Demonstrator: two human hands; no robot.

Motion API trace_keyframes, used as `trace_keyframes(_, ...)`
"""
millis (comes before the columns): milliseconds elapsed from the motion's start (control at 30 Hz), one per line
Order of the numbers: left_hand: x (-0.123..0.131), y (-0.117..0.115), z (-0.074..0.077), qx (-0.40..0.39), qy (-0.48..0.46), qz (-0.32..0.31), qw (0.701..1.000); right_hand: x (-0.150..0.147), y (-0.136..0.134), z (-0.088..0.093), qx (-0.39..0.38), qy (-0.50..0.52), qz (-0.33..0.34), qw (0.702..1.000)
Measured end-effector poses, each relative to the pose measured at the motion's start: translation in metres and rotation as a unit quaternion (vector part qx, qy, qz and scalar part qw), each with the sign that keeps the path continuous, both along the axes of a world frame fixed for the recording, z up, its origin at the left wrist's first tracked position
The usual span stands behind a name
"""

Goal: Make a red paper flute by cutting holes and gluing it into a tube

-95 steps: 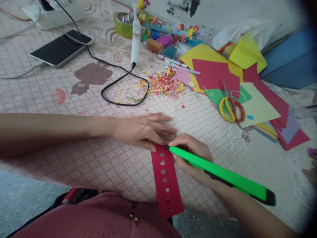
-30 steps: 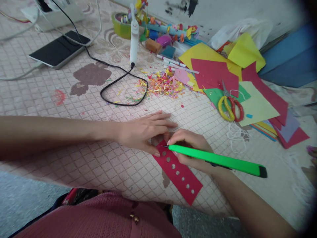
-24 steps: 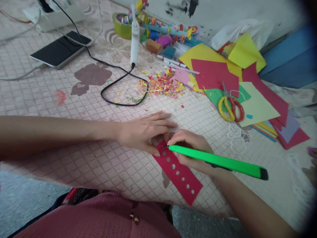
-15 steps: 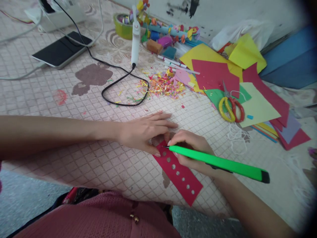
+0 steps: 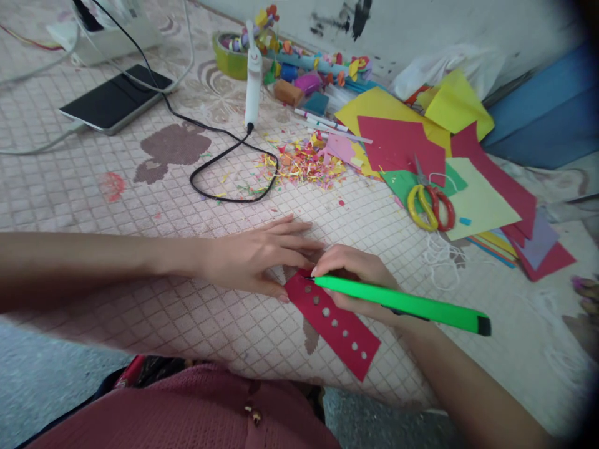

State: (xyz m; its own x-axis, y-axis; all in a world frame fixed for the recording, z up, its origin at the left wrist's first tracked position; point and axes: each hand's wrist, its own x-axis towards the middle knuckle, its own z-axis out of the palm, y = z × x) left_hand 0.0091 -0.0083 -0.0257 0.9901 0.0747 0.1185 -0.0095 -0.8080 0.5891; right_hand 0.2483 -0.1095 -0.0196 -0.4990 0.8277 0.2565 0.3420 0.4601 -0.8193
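A red paper strip (image 5: 344, 332) lies slantwise on the patterned cloth, with a row of several round holes along it. My right hand (image 5: 358, 274) grips a green craft knife (image 5: 402, 304); its thin dark tip touches the strip near the upper left end. My left hand (image 5: 255, 259) lies flat with fingers spread, its thumb and fingertips at the upper left end of the strip. The fingertips of both hands are close together there and partly hide that end.
Scissors (image 5: 429, 206) lie on coloured paper sheets (image 5: 402, 146) at the right, beside tangled white string (image 5: 444, 259). Paper scraps (image 5: 311, 163), a white glue gun (image 5: 253, 87) with a looped black cord, a tape roll (image 5: 229, 59) and a phone (image 5: 116, 96) are farther back.
My left hand has slid slightly left, its thumb now at the strip's edge. The knife has shifted slightly left, its tip still at the upper end of the strip. The view has tilted slightly.
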Motion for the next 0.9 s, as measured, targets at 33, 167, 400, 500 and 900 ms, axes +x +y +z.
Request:
trace_keyframes(33, -0.002, -0.001, 0.001, -0.004, -0.004, 0.001, 1.0, 0.0, 0.001, 0.0, -0.003, 0.0, -0.001, 1.0)
trace_keyframes(167, -0.015, -0.005, 0.002, -0.02, -0.065, 0.031, 0.997, 0.0, 0.001, 0.001, -0.009, 0.008, -0.003, 1.0)
trace_keyframes(400, -0.031, -0.02, 0.002, 0.087, -0.067, -0.003, 0.994, 0.0, 0.001, 0.0, -0.043, 0.004, -0.011, 0.999)
trace_keyframes(500, -0.029, -0.027, 0.0, 0.113, -0.027, -0.013, 0.993, -0.001, 0.001, 0.002, -0.037, 0.0, -0.02, 0.999)
trace_keyframes(900, -0.024, -0.03, -0.002, 0.102, 0.008, -0.023, 0.995, -0.002, -0.001, 0.002, -0.034, -0.017, -0.029, 0.999)
